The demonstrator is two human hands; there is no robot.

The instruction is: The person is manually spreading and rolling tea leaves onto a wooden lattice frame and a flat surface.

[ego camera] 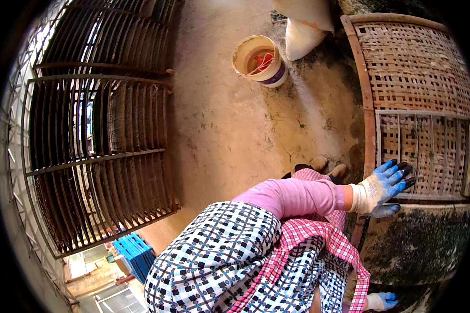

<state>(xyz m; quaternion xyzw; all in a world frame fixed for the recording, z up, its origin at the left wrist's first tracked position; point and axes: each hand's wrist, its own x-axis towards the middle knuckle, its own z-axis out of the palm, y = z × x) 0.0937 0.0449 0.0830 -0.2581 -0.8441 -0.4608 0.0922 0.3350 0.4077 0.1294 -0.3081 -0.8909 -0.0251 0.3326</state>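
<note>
My left hand (382, 187), in a white knit glove with blue-coated, black-stained fingers, reaches out to the right with its thumb apart and nothing held. It is over the near end of a barred metal frame (432, 137); whether it touches the bars cannot be told. The frame lies on a woven bamboo tray (419, 70) with a wooden rim. At the bottom edge my right hand (382, 301), in a similar glove, is partly cut off beside a dark, stained concrete block (415, 242). I cannot see whether it holds anything.
A plastic bucket (276, 78) with a red object (263, 62) inside stands on the concrete floor (227, 129). Behind it are white sacks (301, 39). Tall metal racks (98, 160) packed with slatted panels line the left, with blue crates (135, 254) below.
</note>
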